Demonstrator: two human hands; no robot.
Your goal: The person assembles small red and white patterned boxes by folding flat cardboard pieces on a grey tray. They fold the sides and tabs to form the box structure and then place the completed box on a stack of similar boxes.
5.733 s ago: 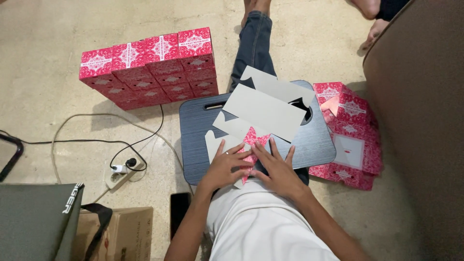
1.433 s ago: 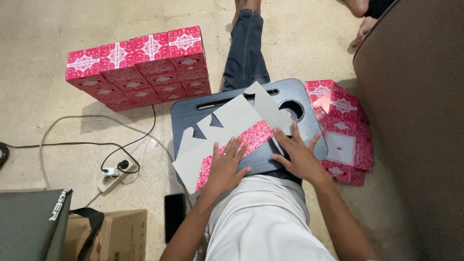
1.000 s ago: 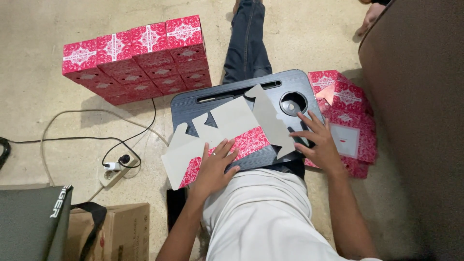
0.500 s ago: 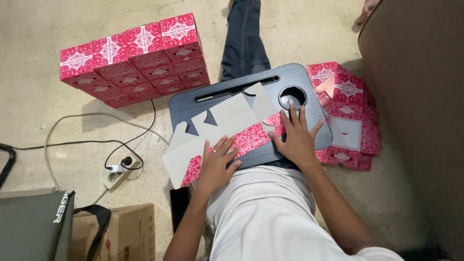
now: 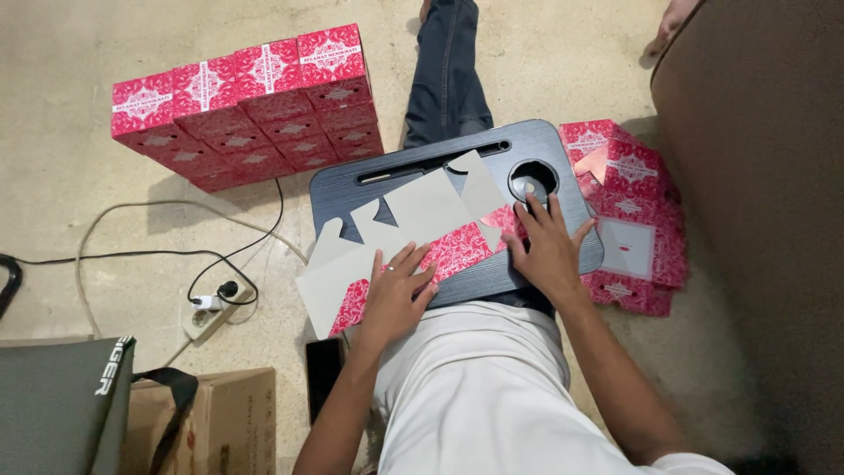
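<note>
Your left hand (image 5: 397, 295) and right hand (image 5: 547, 251), fingers spread flat and grasping nothing, press the unfolded pink-and-grey cardboard box blank (image 5: 422, 233) onto the dark woodgrain lap tray (image 5: 369, 189).

Both hands, left (image 5: 397, 293) and right (image 5: 547, 249), lie flat, fingers spread.

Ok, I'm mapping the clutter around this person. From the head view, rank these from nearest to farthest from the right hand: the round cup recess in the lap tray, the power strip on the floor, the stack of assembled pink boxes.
From the right hand:
1. Round cup recess, just beyond the fingertips on the lap tray.
2. Stack of assembled pink boxes, far off to the left on the floor.
3. Power strip, farther left, by the cables.
</note>
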